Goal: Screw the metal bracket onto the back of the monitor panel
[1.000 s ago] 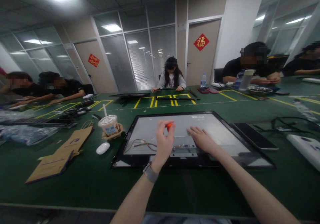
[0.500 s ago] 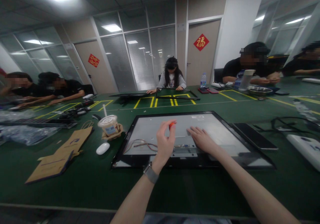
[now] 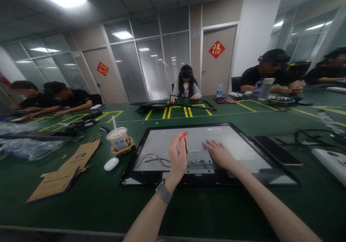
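Observation:
A flat display panel [image 3: 232,146] with a grey back and a black frame lies on the green table before me. My left hand [image 3: 177,155] is closed around a screwdriver [image 3: 185,141] with an orange and black handle. It is held roughly upright over the metal strip [image 3: 200,167] near the panel's front edge; fingers hide part of the tool, and I cannot tell whether its tip touches. Fingers spread, my right hand [image 3: 220,153] rests flat on the grey back. Thin wires [image 3: 154,158] run across the panel's left part.
On the left are a lidded cup with a straw [image 3: 118,137], a white mouse [image 3: 111,164] and a paper bag [image 3: 66,173]. A black phone [image 3: 277,150] and a white device [image 3: 329,166] lie at right. Across the table a person [image 3: 186,83] holds a black frame [image 3: 202,105].
My left hand has turned slightly, and more of the screwdriver now shows, pointing downward. My right hand stays flat on the panel. The person opposite has shifted the black frame.

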Action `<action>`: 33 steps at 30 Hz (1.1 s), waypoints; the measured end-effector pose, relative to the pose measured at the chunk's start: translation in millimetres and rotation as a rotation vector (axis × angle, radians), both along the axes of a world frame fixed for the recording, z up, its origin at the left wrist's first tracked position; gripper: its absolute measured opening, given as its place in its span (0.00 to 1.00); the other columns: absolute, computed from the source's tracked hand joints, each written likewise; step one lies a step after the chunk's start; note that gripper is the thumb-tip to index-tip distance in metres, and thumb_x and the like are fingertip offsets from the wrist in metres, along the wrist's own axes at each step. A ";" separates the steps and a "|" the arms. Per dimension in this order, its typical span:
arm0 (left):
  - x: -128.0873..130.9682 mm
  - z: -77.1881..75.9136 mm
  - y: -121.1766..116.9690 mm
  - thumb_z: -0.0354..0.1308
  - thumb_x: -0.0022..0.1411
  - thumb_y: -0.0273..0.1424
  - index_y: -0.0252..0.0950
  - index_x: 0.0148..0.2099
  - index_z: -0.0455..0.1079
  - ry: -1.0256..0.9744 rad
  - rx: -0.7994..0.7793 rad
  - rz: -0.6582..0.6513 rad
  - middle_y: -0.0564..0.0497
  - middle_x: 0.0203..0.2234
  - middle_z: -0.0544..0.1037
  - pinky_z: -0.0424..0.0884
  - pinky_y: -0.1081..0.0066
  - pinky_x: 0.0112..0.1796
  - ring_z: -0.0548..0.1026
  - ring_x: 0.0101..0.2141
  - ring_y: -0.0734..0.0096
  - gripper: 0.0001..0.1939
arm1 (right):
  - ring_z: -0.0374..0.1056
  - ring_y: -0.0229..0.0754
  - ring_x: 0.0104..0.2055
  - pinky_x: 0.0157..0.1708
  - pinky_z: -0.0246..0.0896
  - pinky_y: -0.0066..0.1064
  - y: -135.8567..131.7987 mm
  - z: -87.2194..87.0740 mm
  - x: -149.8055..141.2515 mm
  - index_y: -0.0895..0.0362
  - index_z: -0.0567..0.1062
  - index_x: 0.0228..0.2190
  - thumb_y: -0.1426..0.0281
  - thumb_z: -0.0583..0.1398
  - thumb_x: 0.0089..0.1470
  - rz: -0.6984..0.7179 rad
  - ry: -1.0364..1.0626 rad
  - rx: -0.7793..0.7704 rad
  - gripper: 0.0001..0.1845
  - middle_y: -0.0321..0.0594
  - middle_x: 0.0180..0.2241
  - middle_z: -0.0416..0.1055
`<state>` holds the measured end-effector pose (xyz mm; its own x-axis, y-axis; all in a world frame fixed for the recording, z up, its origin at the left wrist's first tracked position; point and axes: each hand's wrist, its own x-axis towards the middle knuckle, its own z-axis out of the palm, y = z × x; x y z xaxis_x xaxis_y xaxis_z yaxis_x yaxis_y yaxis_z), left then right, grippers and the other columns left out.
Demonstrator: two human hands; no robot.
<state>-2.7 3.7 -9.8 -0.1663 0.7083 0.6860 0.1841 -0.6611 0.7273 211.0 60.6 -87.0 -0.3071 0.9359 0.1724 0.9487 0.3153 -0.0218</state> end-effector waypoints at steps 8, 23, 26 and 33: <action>1.3 3.6 0.8 0.62 0.61 0.34 0.38 0.40 0.78 0.038 0.044 0.116 0.51 0.32 0.71 0.70 0.68 0.40 0.70 0.33 0.69 0.06 | 0.55 0.59 0.66 0.60 0.53 0.56 -2.4 3.8 -2.0 0.59 0.62 0.64 0.73 0.42 0.63 0.003 -0.028 -0.025 0.30 0.53 0.66 0.56; 2.0 1.9 0.7 0.57 0.65 0.33 0.37 0.42 0.77 0.017 0.023 0.014 0.48 0.34 0.75 0.70 0.69 0.38 0.73 0.34 0.69 0.08 | 0.54 0.57 0.67 0.61 0.52 0.56 -1.4 3.7 -2.5 0.56 0.63 0.64 0.72 0.44 0.64 -0.014 -0.014 -0.027 0.29 0.52 0.66 0.57; 1.9 3.7 0.5 0.60 0.63 0.33 0.37 0.38 0.77 0.022 0.063 0.061 0.50 0.32 0.71 0.69 0.70 0.37 0.70 0.32 0.71 0.06 | 0.54 0.58 0.67 0.61 0.52 0.57 -0.6 3.0 -1.9 0.56 0.62 0.64 0.72 0.43 0.64 -0.011 -0.018 -0.032 0.29 0.52 0.66 0.57; 1.1 2.6 -3.0 0.46 0.71 0.34 0.37 0.48 0.75 -0.035 -0.037 -0.100 0.46 0.41 0.77 0.69 0.67 0.44 0.74 0.42 0.66 0.16 | 0.53 0.57 0.67 0.62 0.51 0.57 -0.8 4.0 -1.7 0.55 0.62 0.64 0.71 0.42 0.65 -0.024 0.005 -0.047 0.29 0.50 0.67 0.56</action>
<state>-1.6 0.7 -7.3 -0.1171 0.7473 0.6541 0.0925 -0.6476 0.7564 209.3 59.8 -83.0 -0.2839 0.9500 0.1297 0.9558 0.2912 -0.0409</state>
